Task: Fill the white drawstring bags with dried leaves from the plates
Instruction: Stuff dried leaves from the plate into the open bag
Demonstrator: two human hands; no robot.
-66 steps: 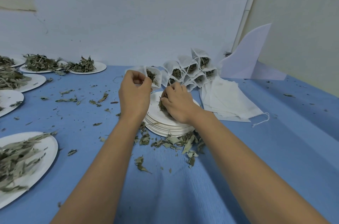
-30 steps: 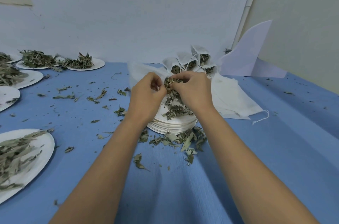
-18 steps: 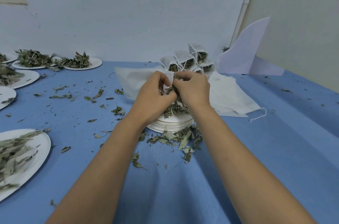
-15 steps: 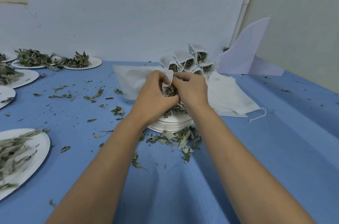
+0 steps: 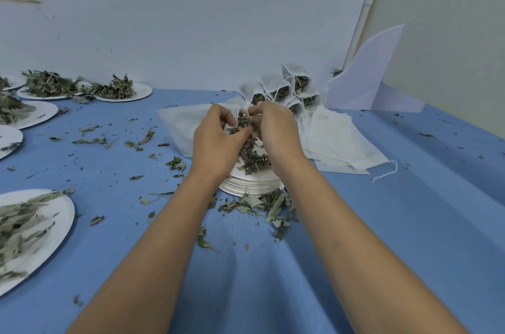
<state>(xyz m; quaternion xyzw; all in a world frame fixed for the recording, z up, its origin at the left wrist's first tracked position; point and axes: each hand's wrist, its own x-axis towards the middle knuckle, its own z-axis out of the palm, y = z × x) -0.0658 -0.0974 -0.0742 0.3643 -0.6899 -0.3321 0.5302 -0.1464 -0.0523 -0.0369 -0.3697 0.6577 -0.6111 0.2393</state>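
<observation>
Left hand (image 5: 216, 142) pinches the mouth of a bag (image 5: 185, 125) just above the plate stack (image 5: 251, 186), right hand (image 5: 277, 131) has fingers curled round leaves (image 5: 241, 121) right at that mouth. Filled bags (image 5: 287, 90) sit just behind.

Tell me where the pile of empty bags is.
In the head view the empty bags lie flat on the blue table, just right of the right hand and in front of the filled bags.
</observation>
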